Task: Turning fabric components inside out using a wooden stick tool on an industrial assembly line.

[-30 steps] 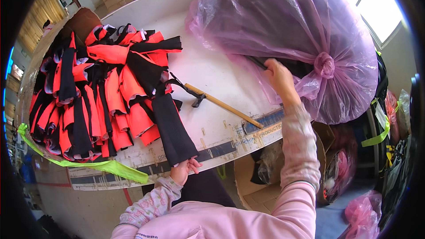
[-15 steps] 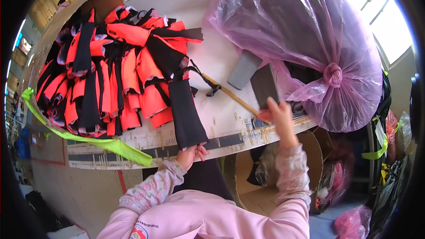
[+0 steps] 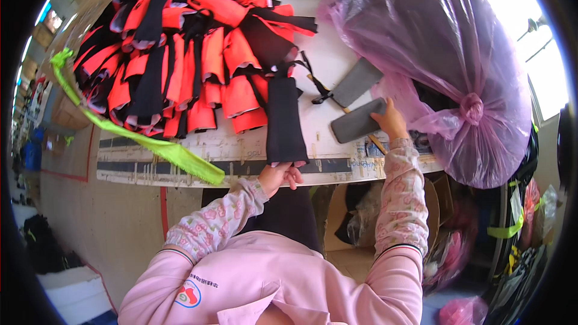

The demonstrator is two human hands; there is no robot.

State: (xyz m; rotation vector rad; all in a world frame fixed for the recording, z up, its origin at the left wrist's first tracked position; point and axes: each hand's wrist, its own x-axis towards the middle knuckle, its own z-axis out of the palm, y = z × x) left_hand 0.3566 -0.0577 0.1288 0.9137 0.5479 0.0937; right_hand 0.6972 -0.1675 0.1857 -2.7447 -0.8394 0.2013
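the grey rectangular pad (image 3: 356,122) was over the right part of the table (image 3: 326,45), near the front edge. its right end was between the thumb and fingers of the right hand (image 3: 394,121), which were closed on it. half a second earlier this pad was standing close to the opening of the purple plastic bag (image 3: 442,54); now it was turned sideways, and so it pointed more toward the black sleeve (image 3: 285,120).

the left hand (image 3: 278,177) had stayed at the sleeve's lower end, at the middle of the front edge. its visible fingers were loosely curled, but the hem was hiding the grip, so its firmness could not be told. a second grey pad (image 3: 359,82) lay just behind the first, beside a black strap (image 3: 322,97) and a wooden stick (image 3: 377,144).

the heap of orange-and-black sleeves (image 3: 214,57) covered the table's left side, and a lime-green strip (image 3: 180,155) followed its front left corner. below was a cardboard box (image 3: 346,257); at right, a bright window (image 3: 551,75).
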